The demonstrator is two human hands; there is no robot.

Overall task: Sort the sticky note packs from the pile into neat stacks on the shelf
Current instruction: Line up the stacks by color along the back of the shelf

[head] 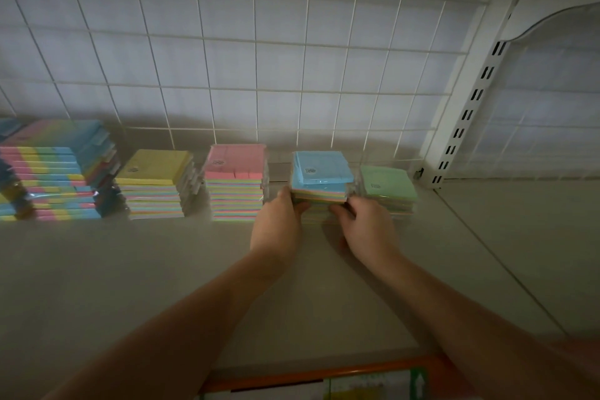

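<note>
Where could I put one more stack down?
Bare shelf runs in front of the stacks, and right of the green-topped stack. Crowded: blue-topped stack, gripped by left hand and right hand, sits close beside it.

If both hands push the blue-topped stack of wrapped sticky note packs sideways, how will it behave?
The blue-topped stack would probably shear: its top pack already sits askew. The glossy wrap looks slippery. The left hand and right hand bracing both sides should limit toppling.

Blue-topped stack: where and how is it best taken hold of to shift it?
Grip the blue-topped stack low on its left and right sides, coming from the front, as the left hand and right hand do. Neighbouring stacks stand close, and the top packs sit askew.
</note>
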